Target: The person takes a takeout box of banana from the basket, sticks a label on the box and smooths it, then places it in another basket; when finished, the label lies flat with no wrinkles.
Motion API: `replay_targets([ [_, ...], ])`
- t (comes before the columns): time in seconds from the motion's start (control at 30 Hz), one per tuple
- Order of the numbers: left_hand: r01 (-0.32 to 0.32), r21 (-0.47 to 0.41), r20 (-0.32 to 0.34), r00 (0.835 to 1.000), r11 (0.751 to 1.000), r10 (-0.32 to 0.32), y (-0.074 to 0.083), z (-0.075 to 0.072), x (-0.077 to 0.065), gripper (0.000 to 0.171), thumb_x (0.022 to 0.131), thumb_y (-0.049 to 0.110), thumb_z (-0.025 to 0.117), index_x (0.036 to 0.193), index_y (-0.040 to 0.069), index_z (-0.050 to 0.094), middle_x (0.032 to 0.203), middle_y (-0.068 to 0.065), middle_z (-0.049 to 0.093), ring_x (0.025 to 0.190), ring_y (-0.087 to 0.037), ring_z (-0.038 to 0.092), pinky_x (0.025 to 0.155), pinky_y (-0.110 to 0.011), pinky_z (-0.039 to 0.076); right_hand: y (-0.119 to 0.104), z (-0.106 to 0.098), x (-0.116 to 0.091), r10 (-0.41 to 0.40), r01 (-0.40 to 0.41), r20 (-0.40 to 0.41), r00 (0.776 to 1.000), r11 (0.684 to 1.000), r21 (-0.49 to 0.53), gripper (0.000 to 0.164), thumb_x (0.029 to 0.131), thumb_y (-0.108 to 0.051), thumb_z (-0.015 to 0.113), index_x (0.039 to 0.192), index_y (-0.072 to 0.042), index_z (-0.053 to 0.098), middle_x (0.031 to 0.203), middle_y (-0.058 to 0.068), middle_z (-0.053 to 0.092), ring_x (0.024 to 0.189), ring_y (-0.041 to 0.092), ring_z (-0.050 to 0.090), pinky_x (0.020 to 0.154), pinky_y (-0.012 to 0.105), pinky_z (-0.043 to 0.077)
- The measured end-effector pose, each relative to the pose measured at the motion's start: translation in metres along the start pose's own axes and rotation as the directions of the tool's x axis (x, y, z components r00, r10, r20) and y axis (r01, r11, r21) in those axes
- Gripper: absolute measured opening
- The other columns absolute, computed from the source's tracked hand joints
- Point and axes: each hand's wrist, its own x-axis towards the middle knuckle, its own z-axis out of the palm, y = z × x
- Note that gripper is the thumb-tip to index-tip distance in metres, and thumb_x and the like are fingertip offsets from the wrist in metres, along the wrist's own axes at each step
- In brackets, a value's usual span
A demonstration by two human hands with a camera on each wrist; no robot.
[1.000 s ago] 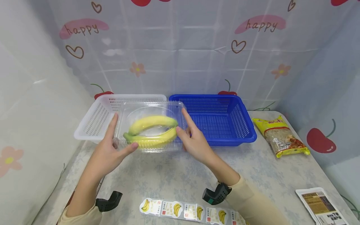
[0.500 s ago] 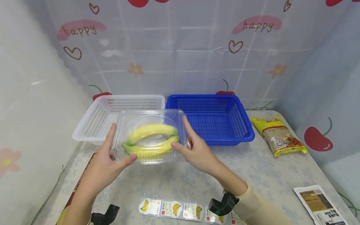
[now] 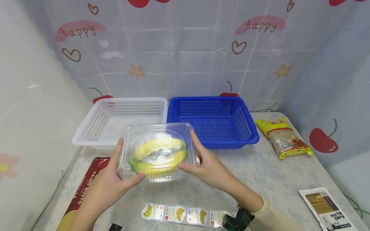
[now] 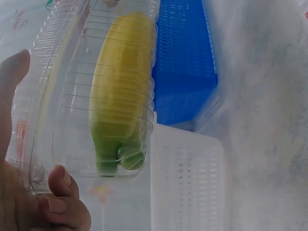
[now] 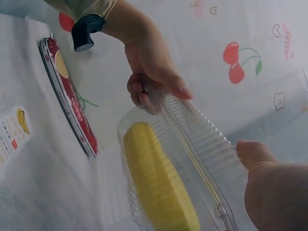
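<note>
Two yellow bananas with green ends lie inside a clear plastic clamshell box, its lid down. My left hand grips the box's left end, thumb on the near side and fingers curled under the corner in the left wrist view. At the opposite end my right hand holds the box between thumb and fingers. Both hands keep it raised over the table, in front of the two baskets. In the right wrist view the box is tilted, with a banana showing through its ribbed wall.
Behind stand a white basket and a blue basket, side by side. A strip of banana stickers lies near the front. At right are a yellow food bag and a white pouch; a red packet lies left.
Both hands have lowered the box of bananas and drawn it nearer, away from the baskets. More of the red packet at left shows now. The grip at both ends is unchanged.
</note>
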Motion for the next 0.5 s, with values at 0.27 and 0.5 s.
replay_targets([
  [0.27,0.022,0.029,0.047,0.999,0.999,-0.024,0.005,0.012,-0.009,0.122,0.071,0.077,0.07,0.153,0.047,-0.015,0.063,-0.001,0.054,0.059,-0.015,0.051,0.046,-0.032,0.04,0.006,-0.002,-0.018,0.036,-0.036,0.009,0.999,0.999,-0.013,0.112,0.076,-0.065,0.074,0.155,-0.048,-0.003,0.062,-0.003,0.029,0.054,0.009,0.029,0.046,0.027,0.035],
  [0.5,0.034,0.063,0.038,0.999,0.997,-0.036,0.015,0.012,-0.027,0.124,0.07,0.078,0.07,0.153,0.046,-0.016,0.059,0.001,0.051,0.055,-0.013,0.048,0.043,-0.03,0.036,0.001,-0.005,-0.036,0.062,-0.062,-0.003,0.998,0.998,-0.018,0.112,0.075,-0.063,0.077,0.155,-0.049,-0.001,0.084,-0.005,0.052,0.058,0.009,0.034,0.057,0.027,0.043],
])
